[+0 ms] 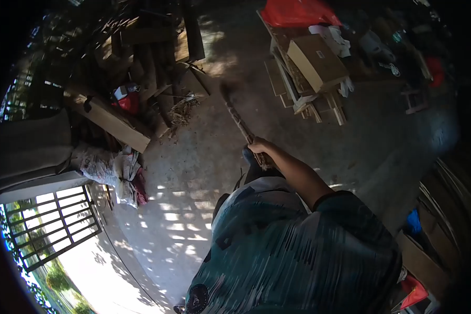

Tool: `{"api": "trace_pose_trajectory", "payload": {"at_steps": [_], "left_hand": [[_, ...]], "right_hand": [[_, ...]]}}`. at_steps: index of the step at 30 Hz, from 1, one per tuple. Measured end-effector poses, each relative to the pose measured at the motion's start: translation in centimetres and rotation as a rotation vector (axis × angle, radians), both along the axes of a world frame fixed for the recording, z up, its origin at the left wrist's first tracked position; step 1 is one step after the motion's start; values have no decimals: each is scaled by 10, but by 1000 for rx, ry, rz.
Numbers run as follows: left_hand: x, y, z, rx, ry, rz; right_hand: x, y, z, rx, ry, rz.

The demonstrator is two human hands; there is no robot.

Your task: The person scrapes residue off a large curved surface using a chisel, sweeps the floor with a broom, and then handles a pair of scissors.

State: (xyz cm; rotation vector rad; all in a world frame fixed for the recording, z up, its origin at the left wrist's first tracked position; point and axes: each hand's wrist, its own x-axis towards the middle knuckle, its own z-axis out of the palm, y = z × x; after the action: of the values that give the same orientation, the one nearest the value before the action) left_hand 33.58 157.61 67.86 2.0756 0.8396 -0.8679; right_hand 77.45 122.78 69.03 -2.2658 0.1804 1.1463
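Observation:
My right hand point(260, 145) is wrapped around a broom point(237, 119), gripping it near the top of its handle. The broom slants away from my body toward the floor, and its far end is dark and blurred. Left of that end, a small heap of dry leaves and scraps point(184, 111) lies beside a wood pile. My left hand does not show in the frame.
Stacked wood and boards point(110, 121) stand at the left, with a printed sack point(102, 166) below them. A cardboard box point(316, 63) rests on a wooden stand at the upper right. Sunlight enters past a barred gate point(57, 222) at lower left.

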Motion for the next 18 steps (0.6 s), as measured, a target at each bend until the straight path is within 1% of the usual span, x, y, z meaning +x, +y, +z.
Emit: {"api": "trace_pose_trajectory", "payload": {"at_steps": [1, 2, 3, 4, 5, 6, 8, 9, 10, 11, 13, 15, 16, 18], "left_hand": [[7, 7, -5, -31, 39, -3], [18, 14, -10, -63, 76, 10], [32, 22, -14, -105, 109, 59], [50, 31, -19, -151, 137, 156], [68, 41, -27, -189, 147, 238], [85, 48, -33, -210, 150, 286], [121, 80, -63, -301, -35, 225], [148, 80, -55, -262, -30, 245], [168, 83, -53, -286, -91, 246], [190, 76, -45, -234, -100, 247], [218, 66, -34, -256, -186, 163], [234, 41, -24, -268, -217, 86], [235, 27, -22, -274, -214, 40], [228, -1, -26, -314, -179, 3]], "right_hand": [[-9, 0, 16, 63, 106, -21], [-22, -4, 13, 68, 65, 18], [-43, -7, 27, 117, 34, -28], [-69, -17, 41, 298, 170, -124], [-97, -27, 65, 360, 152, -83], [-130, -33, 73, 304, 145, -101], [-198, -52, 91, 291, 128, -93], [-230, -68, 71, 304, 170, -62], [-264, -83, 72, 257, 45, 20], [-295, -100, 76, 206, -81, 108], [-348, -125, 114, 104, -42, 13], [-382, -147, 154, 116, 133, -122], [-402, -156, 163, 130, 224, -188], [-442, -174, 151, 111, 202, -304]]}}
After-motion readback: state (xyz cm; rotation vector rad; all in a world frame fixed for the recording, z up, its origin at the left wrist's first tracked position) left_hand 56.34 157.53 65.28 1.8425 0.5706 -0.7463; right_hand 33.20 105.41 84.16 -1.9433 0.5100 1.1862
